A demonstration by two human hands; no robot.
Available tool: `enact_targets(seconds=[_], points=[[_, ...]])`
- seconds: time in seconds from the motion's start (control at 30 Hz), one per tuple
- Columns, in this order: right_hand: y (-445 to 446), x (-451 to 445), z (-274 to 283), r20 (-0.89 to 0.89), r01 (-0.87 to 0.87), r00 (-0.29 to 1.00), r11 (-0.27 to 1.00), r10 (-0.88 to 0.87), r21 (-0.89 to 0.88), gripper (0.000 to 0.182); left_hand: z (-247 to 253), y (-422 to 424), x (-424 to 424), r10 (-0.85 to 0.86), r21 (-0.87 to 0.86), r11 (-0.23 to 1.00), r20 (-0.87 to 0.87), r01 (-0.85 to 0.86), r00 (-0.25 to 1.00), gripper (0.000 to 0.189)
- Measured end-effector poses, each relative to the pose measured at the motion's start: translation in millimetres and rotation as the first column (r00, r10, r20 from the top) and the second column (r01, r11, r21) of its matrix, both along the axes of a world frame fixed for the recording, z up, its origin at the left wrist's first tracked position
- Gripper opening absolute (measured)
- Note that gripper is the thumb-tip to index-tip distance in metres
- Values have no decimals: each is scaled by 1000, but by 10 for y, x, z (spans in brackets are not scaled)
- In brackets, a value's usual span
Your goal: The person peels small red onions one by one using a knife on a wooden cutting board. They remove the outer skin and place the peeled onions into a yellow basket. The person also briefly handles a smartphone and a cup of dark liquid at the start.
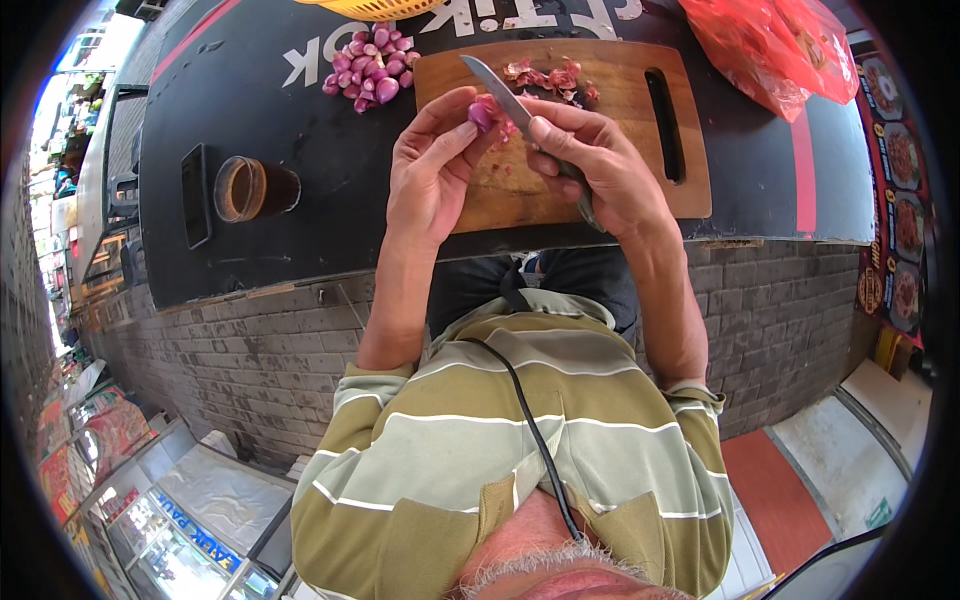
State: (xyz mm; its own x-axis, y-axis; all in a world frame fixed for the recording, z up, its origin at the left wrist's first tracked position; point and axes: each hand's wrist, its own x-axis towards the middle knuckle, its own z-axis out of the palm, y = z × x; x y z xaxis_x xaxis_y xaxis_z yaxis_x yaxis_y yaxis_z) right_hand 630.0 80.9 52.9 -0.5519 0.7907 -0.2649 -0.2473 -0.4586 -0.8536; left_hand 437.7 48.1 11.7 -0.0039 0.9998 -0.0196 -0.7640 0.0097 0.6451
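My left hand [433, 161] holds a small purple shallot [480, 118] between thumb and fingers, over the left part of a wooden cutting board [615, 180]. A knife [495, 86] is in my right hand [581, 154], its blade slanting up and left beside the shallot. Loose reddish skin [504, 127] hangs between the shallot and the blade. Dry shallot skins [555, 77] lie on the board beyond my hands. A pile of shallots [371, 66] sits on the black table left of the board.
A glass of brown drink [259, 189] and a dark phone [196, 196] stand and lie at the left of the table [330, 247]. At the far edge is a yellow plastic basket [375, 7]. A red plastic bag [776, 56] rests at the far right.
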Motion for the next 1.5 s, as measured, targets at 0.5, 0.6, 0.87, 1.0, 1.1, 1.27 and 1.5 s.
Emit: enact_targets(seconds=[0.5,0.6,0.87,1.0,1.1,1.27,1.5], points=[[27,150,-4,39,74,996,995,-76,59,40,58,14,33,31,-52,998,-40,-33,999,30],[59,173,-22,156,80,981,977,-111,196,39,19,16,7,38,-50,998,-37,-40,999,34],[7,111,-21,389,103,835,805,-389,585,28,89,-66,-12,314,102,945,-539,-309,782,34],[-48,89,10,620,-138,572,682,-537,718,22,143,25,-310,420,216,887,-745,-408,518,32],[-72,76,-40,625,-294,477,558,-618,776,25,138,250,-643,470,301,868,-757,-395,455,32],[-81,79,-148,543,-312,446,445,-712,839,31,147,689,-975,435,426,859,-900,-283,-31,23],[-50,181,-181,528,-395,480,365,-701,843,24,-49,744,-1016,477,517,820,-854,-245,-205,16]])
